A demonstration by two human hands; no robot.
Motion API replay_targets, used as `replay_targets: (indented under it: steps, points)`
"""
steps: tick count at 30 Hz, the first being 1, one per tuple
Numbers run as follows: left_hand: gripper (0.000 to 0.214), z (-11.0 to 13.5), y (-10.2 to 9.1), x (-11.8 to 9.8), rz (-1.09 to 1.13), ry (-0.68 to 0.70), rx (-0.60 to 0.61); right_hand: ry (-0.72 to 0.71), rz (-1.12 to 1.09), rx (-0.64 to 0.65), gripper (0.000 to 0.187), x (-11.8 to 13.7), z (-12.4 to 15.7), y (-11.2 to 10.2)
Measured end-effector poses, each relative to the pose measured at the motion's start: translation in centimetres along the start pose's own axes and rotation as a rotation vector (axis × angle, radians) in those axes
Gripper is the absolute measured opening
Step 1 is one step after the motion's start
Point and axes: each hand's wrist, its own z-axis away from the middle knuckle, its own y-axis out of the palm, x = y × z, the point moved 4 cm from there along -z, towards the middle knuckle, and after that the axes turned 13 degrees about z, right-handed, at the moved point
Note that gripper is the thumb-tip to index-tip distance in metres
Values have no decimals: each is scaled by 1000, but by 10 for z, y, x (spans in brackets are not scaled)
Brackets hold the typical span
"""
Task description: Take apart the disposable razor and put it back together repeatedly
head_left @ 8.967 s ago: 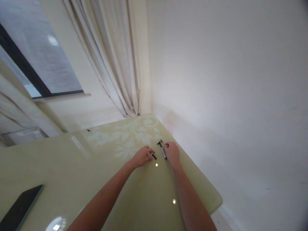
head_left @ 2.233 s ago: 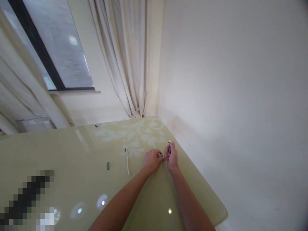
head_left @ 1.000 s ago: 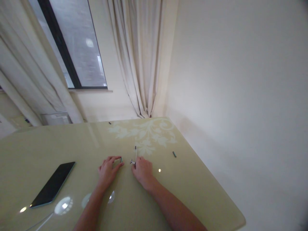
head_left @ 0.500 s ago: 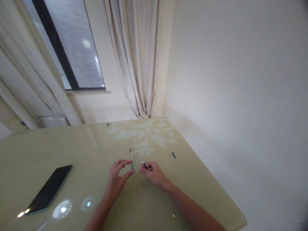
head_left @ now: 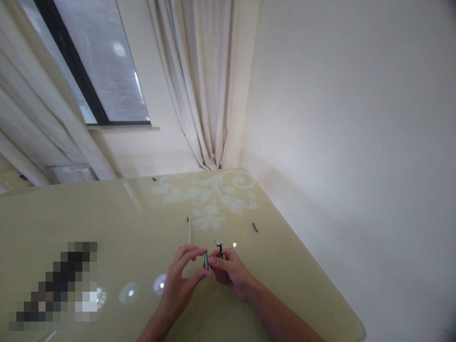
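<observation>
My left hand (head_left: 182, 281) pinches a small dark green cartridge-like piece (head_left: 206, 260) between thumb and forefinger, just above the glossy yellow-green table (head_left: 107, 228). My right hand (head_left: 230, 270) is closed round a small razor-like tool whose metal head (head_left: 218, 246) sticks up out of my fingers. The two hands meet, with the piece held right beside the tool. A thin white stick (head_left: 189, 230) with a dark tip lies on the table just beyond my left hand.
Another small dark piece (head_left: 255, 227) lies to the right, near the table's wall-side edge. A tiny dark bit (head_left: 154, 179) sits at the far edge. A blurred dark object (head_left: 59, 280) lies at the near left. Curtains (head_left: 199, 80) and a window (head_left: 85, 61) stand behind.
Half a second ago my hands were slightly apart; now they have come together and nearer to me, with the small green piece lifted off the table in my left fingers.
</observation>
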Motion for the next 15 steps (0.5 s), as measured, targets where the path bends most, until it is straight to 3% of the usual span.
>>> replay_targets:
  steps: [7, 15]
  points:
    - [40, 1, 3, -1, 20, -30, 92, 28, -80, -17, 42, -15, -4, -1]
    - [37, -7, 5, -7, 80, -121, 207, -29, 111, -27, 43, -1, -2, -8]
